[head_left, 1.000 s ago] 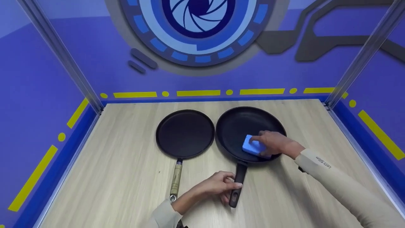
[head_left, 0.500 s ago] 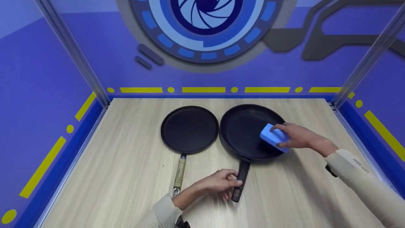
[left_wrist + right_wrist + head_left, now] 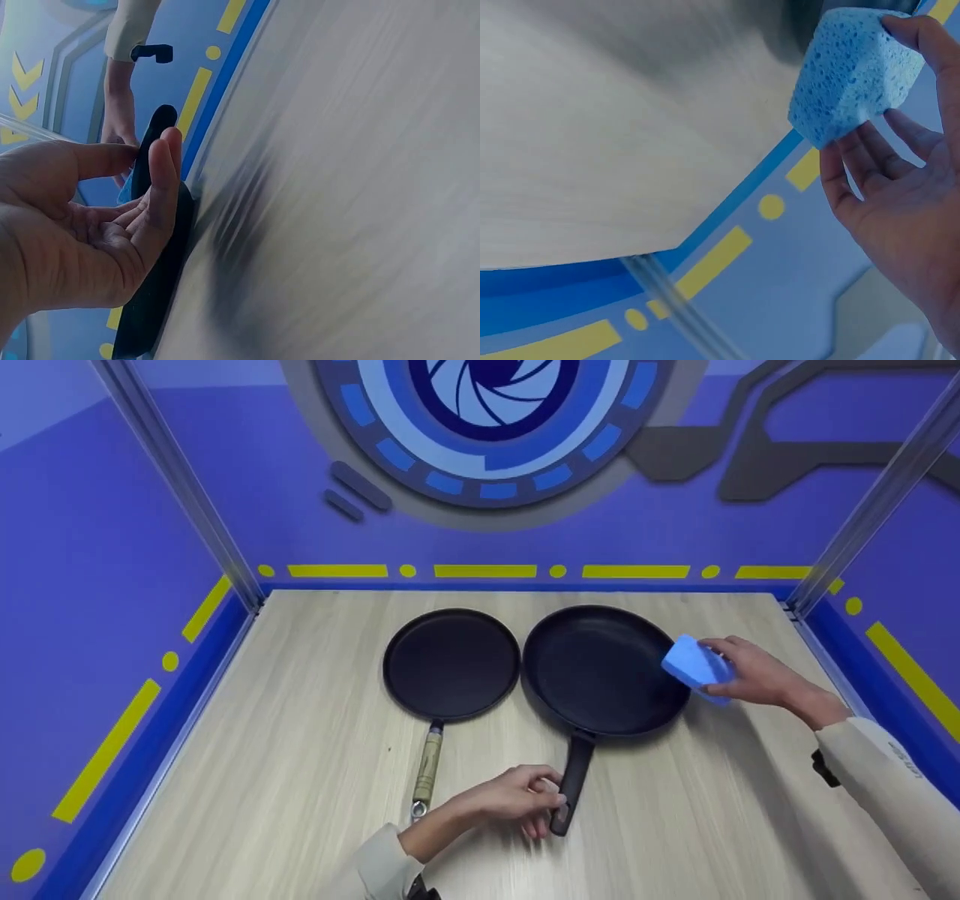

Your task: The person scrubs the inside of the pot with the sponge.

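Note:
A blue sponge (image 3: 694, 661) is pinched in my right hand (image 3: 761, 671), raised at the right rim of the deeper black frying pan (image 3: 596, 671). In the right wrist view the porous sponge (image 3: 855, 75) sits between thumb and fingertips. My left hand (image 3: 514, 795) holds the dark handle (image 3: 579, 765) of that pan near its end, thumb on top. From the left wrist view, the left hand (image 3: 90, 225) has its thumb and fingers about the handle (image 3: 154, 124). A flat black griddle pan (image 3: 450, 664) with a wooden handle (image 3: 428, 765) lies left of the frying pan.
Both pans lie side by side on a light wooden table (image 3: 315, 697). Blue printed panels (image 3: 225, 495) with yellow marks enclose its back and sides. Metal posts (image 3: 184, 487) stand at the back corners.
My right hand has lifted the sponge from inside the frying pan and moved it right to the rim. The left hand stays at the handle. The head view has shifted slightly.

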Available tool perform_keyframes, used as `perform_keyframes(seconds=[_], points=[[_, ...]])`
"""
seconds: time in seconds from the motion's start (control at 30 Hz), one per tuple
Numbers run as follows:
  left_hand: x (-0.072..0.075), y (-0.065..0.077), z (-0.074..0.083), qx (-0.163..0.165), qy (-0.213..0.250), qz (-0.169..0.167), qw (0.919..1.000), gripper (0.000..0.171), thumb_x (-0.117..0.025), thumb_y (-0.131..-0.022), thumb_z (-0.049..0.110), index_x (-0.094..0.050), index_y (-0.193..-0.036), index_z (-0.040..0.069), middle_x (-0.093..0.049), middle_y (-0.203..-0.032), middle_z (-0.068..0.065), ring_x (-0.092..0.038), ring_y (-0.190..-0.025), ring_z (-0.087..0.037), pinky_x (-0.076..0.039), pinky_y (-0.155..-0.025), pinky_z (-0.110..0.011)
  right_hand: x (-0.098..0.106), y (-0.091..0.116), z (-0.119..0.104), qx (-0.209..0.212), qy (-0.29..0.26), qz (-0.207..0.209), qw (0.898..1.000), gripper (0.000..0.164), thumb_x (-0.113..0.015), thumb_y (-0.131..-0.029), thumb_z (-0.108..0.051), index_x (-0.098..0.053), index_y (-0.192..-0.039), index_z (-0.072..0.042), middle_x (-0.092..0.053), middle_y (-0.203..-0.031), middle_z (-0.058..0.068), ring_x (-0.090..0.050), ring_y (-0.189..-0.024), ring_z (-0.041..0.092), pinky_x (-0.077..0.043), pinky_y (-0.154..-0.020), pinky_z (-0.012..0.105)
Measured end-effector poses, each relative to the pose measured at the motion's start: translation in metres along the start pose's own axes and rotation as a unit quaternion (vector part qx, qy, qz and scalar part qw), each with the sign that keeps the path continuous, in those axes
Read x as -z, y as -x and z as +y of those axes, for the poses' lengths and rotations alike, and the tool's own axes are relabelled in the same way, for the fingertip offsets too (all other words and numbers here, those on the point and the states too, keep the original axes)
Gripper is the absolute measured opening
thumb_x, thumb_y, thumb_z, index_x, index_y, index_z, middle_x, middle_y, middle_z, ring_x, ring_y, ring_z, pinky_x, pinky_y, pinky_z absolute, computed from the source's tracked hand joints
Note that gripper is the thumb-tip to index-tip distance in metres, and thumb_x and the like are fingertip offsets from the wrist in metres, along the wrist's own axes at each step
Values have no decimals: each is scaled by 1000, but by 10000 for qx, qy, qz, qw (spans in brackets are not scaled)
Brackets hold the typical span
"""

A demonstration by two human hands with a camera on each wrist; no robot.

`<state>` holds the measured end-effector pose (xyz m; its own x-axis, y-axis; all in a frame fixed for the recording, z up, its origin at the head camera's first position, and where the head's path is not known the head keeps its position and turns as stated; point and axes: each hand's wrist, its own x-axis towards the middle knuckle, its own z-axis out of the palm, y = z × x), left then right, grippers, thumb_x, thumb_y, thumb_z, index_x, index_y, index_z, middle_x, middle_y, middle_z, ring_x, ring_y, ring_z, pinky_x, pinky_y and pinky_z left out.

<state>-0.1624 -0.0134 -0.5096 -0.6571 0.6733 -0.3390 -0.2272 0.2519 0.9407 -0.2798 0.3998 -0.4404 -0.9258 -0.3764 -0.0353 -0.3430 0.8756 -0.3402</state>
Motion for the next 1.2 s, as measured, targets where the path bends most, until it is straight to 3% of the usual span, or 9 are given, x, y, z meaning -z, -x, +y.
perform_keyframes(seconds=[0.2, 0.4, 0.57, 0.77, 0.87, 1.03, 1.2], points=[[10, 2, -5, -34, 45, -2, 10000, 22, -62, -101, 14, -64, -122, 7, -72, -87, -7, -65, -57, -11, -55, -51, -20, 1, 10, 20, -451, 17, 273, 9986, 80, -80, -87, -27, -41, -145, 13, -49, -131, 42, -53, -115, 55, -50, -94, 71], [26, 6, -10, -168, 107, 70, 9998, 32, -60, -101, 10, -60, -130, -3, -73, -94, -16, -66, -60, -9, -56, -52, -18, -7, 22, 39, -920, -2, 307, 9953, 82, -79, -89, -30, -40, -142, 19, -48, -127, 46, -53, -111, 56, -49, -95, 72], [46, 17, -14, -123, 192, 512, 9984, 41, -60, -101, 13, -54, -139, -3, -72, -103, -14, -66, -65, -8, -55, -53, -17, -14, 30, 50, -1207, -124, 138, 9925, 85, -77, -90, -34, -37, -142, 20, -48, -126, 47, -52, -110, 56, -49, -95, 72], [82, 38, -15, -319, 245, 1154, 9925, 43, -58, -103, 16, -51, -141, -4, -72, -109, -14, -69, -72, -10, -59, -60, -20, -28, 29, 53, -1091, -182, -64, 9938, 84, -80, -86, -31, -41, -138, 22, -52, -122, 47, -55, -107, 56, -52, -89, 68], [101, 47, -14, -511, 389, 1650, 9842, 40, -58, -103, 13, -53, -138, -5, -73, -102, -10, -69, -71, -10, -58, -59, -20, -36, 27, 51, -1163, -236, -140, 9928, 85, -82, -85, -32, -43, -137, 23, -54, -119, 46, -58, -103, 52, -54, -86, 64], [124, 59, -14, -804, 616, 2605, 9601, 37, -59, -103, 10, -53, -136, -7, -72, -92, -4, -67, -67, -9, -54, -55, -18, -43, 24, 45, -1507, -312, -278, 9877, 90, -80, -86, -41, -41, -137, 22, -55, -119, 45, -60, -99, 47, -56, -87, 61], [142, 66, -18, -999, 232, 3400, 9348, 31, -59, -102, 4, -58, -132, -3, -71, -92, -15, -68, -65, -14, -53, -54, -18, -48, 26, 36, -1748, -223, -350, 9837, 94, -78, -88, -43, -37, -136, 26, -52, -123, 48, -60, -99, 47, -55, -90, 64]])
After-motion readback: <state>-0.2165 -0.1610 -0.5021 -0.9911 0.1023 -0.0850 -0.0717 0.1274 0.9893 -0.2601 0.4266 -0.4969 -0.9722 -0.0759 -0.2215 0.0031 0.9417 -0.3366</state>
